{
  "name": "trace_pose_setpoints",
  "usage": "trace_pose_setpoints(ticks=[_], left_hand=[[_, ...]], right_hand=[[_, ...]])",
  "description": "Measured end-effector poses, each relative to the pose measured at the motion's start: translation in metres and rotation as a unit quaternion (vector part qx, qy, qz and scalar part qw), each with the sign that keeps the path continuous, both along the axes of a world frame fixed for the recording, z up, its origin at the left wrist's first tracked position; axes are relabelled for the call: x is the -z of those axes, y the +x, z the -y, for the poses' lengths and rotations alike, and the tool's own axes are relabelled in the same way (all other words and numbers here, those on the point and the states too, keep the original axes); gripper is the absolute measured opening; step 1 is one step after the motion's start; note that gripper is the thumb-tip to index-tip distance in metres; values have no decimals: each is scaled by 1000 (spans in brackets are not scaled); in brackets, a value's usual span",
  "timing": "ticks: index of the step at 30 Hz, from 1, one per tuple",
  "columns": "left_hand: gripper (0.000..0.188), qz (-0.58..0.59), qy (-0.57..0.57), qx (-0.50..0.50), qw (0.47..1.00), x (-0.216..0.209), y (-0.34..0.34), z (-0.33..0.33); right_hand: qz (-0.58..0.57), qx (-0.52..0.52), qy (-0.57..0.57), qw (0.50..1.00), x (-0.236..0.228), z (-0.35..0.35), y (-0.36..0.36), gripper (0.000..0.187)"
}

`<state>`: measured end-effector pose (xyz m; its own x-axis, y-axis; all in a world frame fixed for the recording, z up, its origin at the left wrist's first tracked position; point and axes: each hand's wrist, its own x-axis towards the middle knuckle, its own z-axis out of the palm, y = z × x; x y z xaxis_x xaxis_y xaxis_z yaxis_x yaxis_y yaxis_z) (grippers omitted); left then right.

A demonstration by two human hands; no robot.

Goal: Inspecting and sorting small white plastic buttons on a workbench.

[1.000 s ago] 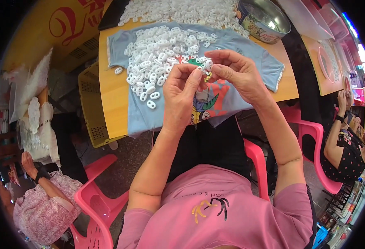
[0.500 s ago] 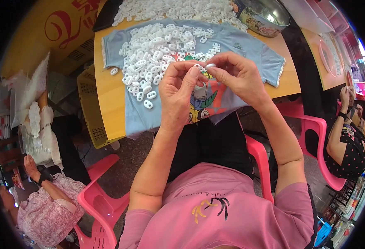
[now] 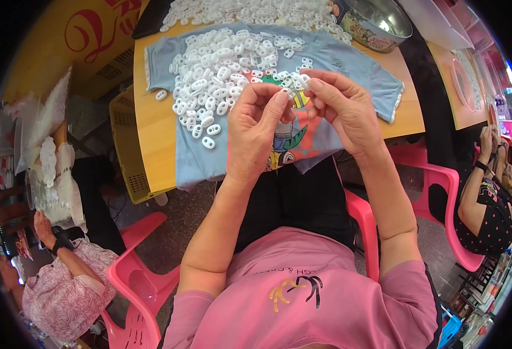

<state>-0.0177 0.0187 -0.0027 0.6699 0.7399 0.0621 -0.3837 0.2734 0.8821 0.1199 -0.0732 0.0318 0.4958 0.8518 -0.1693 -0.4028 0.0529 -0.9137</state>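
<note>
Over the edge of the table, my left hand pinches a small white plastic piece between thumb and forefinger. Close beside it, my right hand grips a white oval plastic piece by thumb and fingertips. The two pieces are a short gap apart, and my fingers partly cover both. Beneath lies a light blue T-shirt with a colourful cartoon print. On it a heap of white ovals with two holes each spreads left of my hands, with a few smaller white pieces just beyond my fingers.
More white pieces cover the table's far side, beside a round metal tin. A yellow crate stands left of the wooden table. Pink chairs and co-workers are on both sides.
My right hand has turned and moved slightly right, carrying its oval piece away from the left fingertips. The oval now stands more upright. My left hand has shifted a little right.
</note>
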Motion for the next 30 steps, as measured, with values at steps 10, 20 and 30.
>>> trace_pose_setpoints(ticks=[10,20,30], left_hand=[[13,-2,-19,7,1000,2,0,-2],[12,-19,-12,7,1000,-1,1,-1],[11,-24,-4,-13,1000,-3,2,0]], right_hand=[[73,41,11,996,9,-4,-15,25],[144,63,-4,988,5,-4,-18,25],[155,55,-8,986,6,-1,-18,24]])
